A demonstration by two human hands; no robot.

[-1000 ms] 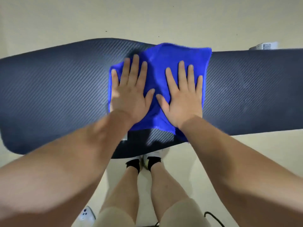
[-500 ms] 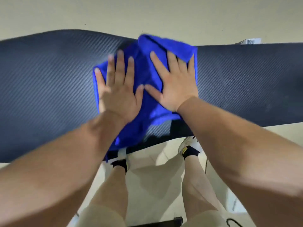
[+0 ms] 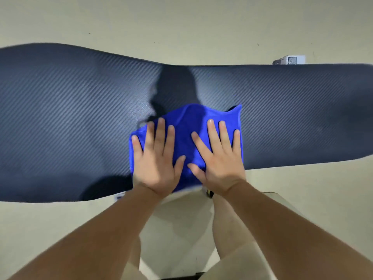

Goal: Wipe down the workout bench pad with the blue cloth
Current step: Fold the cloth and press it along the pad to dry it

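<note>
Hands press flat: left hand [image 3: 156, 161] and right hand [image 3: 219, 158], each grip released, spread the blue cloth [image 3: 186, 134] against the bench pad [image 3: 80, 118] for broad wiping contact.

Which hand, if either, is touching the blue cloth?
Touching, both. The head view shows the left hand and right hand pressed flat, fingers spread, on the cloth.

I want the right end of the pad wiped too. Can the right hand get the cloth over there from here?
Probably yes. The right hand lies flat on the blue cloth, and the bench pad to its right is bare.
</note>
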